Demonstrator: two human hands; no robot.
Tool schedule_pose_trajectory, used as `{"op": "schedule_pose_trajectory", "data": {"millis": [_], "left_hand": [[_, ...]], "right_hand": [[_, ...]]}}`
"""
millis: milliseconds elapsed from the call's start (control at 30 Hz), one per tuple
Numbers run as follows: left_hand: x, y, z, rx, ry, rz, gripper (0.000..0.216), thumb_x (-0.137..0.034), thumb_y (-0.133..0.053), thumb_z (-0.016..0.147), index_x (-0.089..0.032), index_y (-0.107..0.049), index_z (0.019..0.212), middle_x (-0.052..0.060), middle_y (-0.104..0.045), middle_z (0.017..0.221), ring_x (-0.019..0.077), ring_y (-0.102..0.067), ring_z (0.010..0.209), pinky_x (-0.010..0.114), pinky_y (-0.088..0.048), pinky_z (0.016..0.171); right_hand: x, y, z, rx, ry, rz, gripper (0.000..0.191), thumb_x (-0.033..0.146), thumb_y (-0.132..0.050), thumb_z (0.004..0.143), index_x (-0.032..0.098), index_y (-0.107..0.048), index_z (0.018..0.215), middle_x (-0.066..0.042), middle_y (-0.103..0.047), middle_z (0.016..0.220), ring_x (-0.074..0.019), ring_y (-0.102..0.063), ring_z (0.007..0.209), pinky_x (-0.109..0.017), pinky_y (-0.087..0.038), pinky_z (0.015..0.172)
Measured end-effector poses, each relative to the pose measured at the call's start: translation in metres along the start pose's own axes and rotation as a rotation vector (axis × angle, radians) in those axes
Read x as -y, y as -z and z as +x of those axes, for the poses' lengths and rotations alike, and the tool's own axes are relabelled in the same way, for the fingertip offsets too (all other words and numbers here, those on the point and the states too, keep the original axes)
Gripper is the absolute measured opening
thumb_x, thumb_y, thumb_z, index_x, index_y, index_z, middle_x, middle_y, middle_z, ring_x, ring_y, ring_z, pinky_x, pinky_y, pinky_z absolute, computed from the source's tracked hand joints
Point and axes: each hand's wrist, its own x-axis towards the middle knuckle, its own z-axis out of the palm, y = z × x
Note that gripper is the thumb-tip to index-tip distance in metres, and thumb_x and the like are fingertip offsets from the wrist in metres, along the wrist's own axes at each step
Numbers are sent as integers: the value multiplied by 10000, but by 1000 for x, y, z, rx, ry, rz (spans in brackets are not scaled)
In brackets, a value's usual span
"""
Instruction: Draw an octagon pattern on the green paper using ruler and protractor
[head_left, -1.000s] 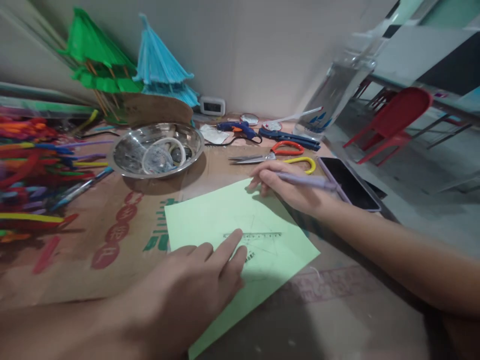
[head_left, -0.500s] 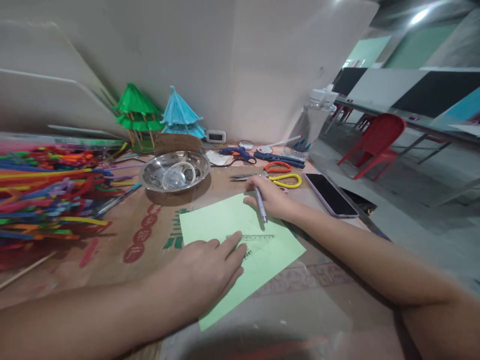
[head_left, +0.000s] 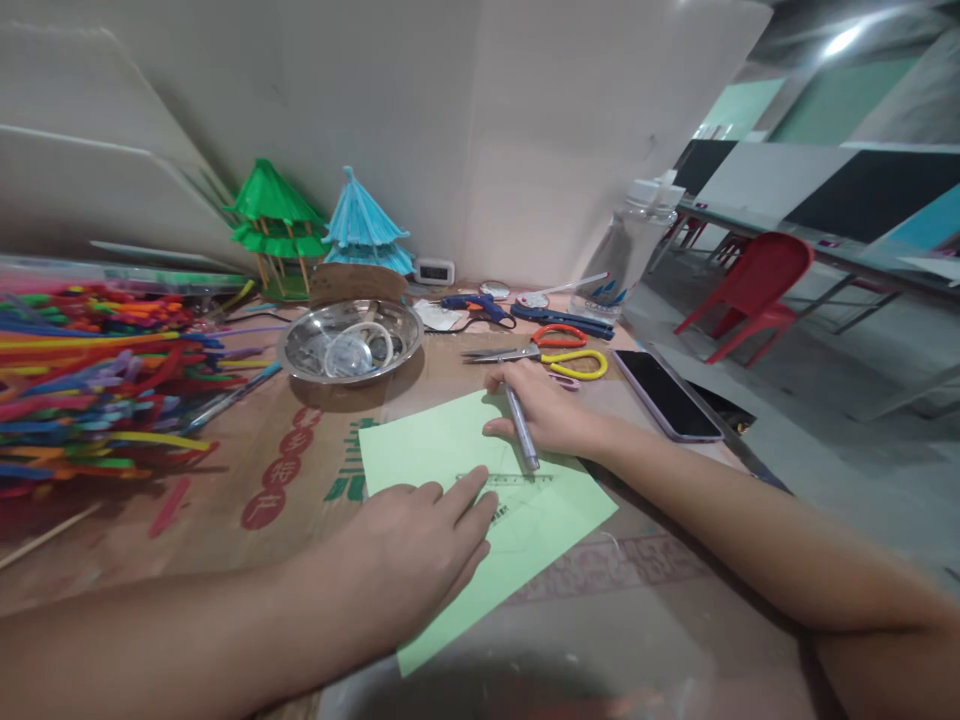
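A light green paper sheet (head_left: 442, 450) lies on the cardboard-covered table, with a clear ruler (head_left: 517, 480) across it. My left hand (head_left: 409, 550) rests flat on the sheet's near left part, and its outstretched index finger presses the ruler's left end. My right hand (head_left: 544, 412) is closed round a grey pen (head_left: 521, 428). The pen's tip points down at the ruler's upper edge.
A heap of coloured pipe cleaners (head_left: 90, 370) fills the left. Behind the sheet are a steel bowl (head_left: 349, 345), scissors (head_left: 551, 355), a blue glue gun (head_left: 476, 305), green and blue paper pagodas (head_left: 322, 225) and a water bottle (head_left: 626, 250). A phone (head_left: 666, 393) lies right; a red chair (head_left: 750, 285) stands beyond.
My right hand turned the pen from lying sideways to pointing down and brought its tip to the ruler. My head rose and pulled back. My left hand stayed on the ruler.
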Motion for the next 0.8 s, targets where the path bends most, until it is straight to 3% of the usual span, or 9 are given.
{"op": "schedule_pose_trajectory", "data": {"millis": [233, 400, 600, 800], "left_hand": [[-2, 2, -2, -6, 7, 16, 319, -320, -558, 1135, -180, -738, 1358, 150, -762, 1491, 255, -800, 717, 422, -663, 568], [-1, 1, -1, -13, -22, 25, 321, -287, -530, 1139, -169, -740, 1351, 164, -758, 1496, 251, -781, 692, 423, -635, 548], [0, -2, -3, 9, -97, 15, 408, -163, -642, 1032, -141, -700, 1435, 181, -727, 1542, 235, -776, 740, 398, -617, 587], [3, 4, -5, 26, -135, -14, 453, -138, -661, 1019, -154, -659, 1472, 165, -725, 1550, 217, -788, 820, 356, -597, 623]], "right_hand": [[10, 5, 1, 45, 7, -22, 384, 239, -902, 900, 207, -621, 1160, -126, -742, 1170, -321, -666, 1111, -436, -493, 962], [20, 12, -1, 72, 27, 2, 352, 209, -846, 932, 238, -627, 1205, -98, -772, 1247, -293, -711, 1115, -408, -503, 945], [29, 22, -2, 91, 36, 19, 184, 218, -774, 974, 248, -619, 1069, -84, -782, 1146, -294, -712, 1109, -426, -511, 960], [29, 10, -2, 61, -17, 5, 274, 288, -798, 992, 243, -551, 1101, -132, -754, 1219, -308, -693, 1124, -425, -516, 943]]}}
